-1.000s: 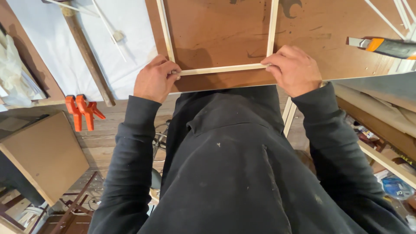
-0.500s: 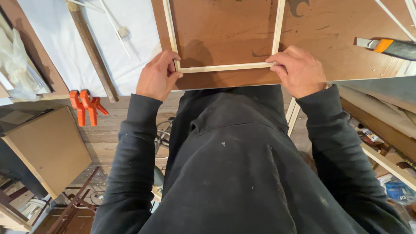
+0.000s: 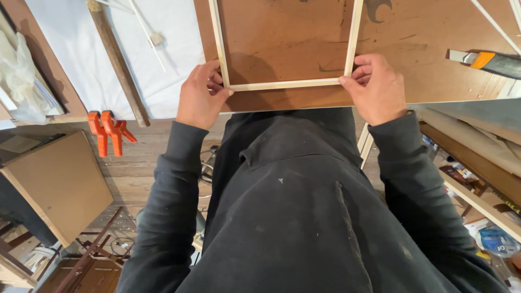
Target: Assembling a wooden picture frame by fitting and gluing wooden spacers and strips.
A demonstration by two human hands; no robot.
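where fingers cover them, frame corners unseen

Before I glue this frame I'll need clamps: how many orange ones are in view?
2. Both lie side by side at the bench's near edge, left of the left hand: one clamp and the other clamp touching it. More may be out of frame.

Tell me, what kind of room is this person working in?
Probably a small woodworking workshop. Both hands press a frame of thin wooden strips onto a brown board, orange spring clamps sit close by, and a utility knife lies on the board.
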